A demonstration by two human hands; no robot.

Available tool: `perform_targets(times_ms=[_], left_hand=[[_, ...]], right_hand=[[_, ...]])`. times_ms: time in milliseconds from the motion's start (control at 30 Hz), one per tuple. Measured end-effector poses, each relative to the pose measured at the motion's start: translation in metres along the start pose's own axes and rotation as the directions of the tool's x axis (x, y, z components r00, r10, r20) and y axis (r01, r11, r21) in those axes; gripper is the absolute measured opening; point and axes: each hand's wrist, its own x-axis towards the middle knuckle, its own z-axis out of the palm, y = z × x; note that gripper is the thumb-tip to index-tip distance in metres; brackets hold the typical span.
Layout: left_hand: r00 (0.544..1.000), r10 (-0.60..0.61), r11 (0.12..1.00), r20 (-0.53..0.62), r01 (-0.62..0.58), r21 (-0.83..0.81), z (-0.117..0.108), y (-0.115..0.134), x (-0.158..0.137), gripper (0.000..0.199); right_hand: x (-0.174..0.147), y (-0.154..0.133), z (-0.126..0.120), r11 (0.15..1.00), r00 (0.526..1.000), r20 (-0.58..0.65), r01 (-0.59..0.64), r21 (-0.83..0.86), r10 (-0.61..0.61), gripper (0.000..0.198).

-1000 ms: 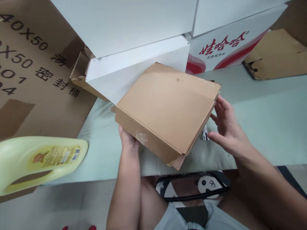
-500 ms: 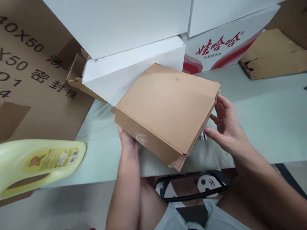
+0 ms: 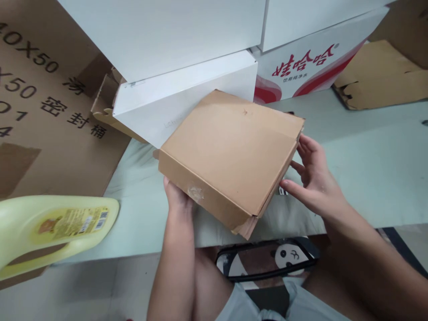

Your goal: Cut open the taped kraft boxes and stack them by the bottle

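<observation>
A flat brown cardboard box [image 3: 227, 151] with a closed lid is held tilted above the pale green tabletop. A crumpled piece of clear tape sticks to its front side, and the flap at its near right corner looks frayed. My left hand [image 3: 177, 194] supports the box from below at the front left, its fingers mostly hidden underneath. At the box's right side is my right hand [image 3: 312, 174], thumb and fingers spread apart, with the fingertips at the edge. A small black-and-white printed item [image 3: 283, 191] shows partly behind the right thumb.
White boxes [image 3: 187, 98] stand behind, beside a red-and-white printed carton [image 3: 301, 67]. A large printed carton [image 3: 50, 111] and a yellow bottle [image 3: 67, 227] are on the left. Flattened cardboard [image 3: 381, 80] lies at the back right of the tabletop [image 3: 374, 178].
The box and my right hand have shifted very slightly left in view. My right thumb now sits closer to the box's side edge. My left hand keeps its hold.
</observation>
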Motion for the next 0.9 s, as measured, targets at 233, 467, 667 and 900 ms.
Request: perform_targets(times_ms=[233,467,667,900], left_hand=[[1.0,-0.008,1.0,-0.02,0.008,0.022,-0.007,-0.003,0.004,0.033],[0.999,-0.013,0.999,-0.032,0.014,0.036,-0.013,-0.007,0.007,0.026],[0.998,-0.046,0.998,-0.047,0.047,0.034,-0.013,-0.009,0.006,0.024],[0.994,-0.09,0.995,-0.064,0.092,0.025,-0.009,-0.006,0.004,0.019]], right_hand=[[-0.001,0.001,0.002,0.999,1.0,-0.006,-0.03,-0.013,0.03,0.088],[-0.001,0.005,0.006,0.997,0.997,0.0,-0.08,-0.003,0.08,0.076],[-0.007,0.008,0.012,0.99,0.99,0.023,-0.141,-0.005,0.141,0.073],[-0.012,0.014,0.008,0.98,0.979,0.054,-0.198,0.026,0.197,0.073]])
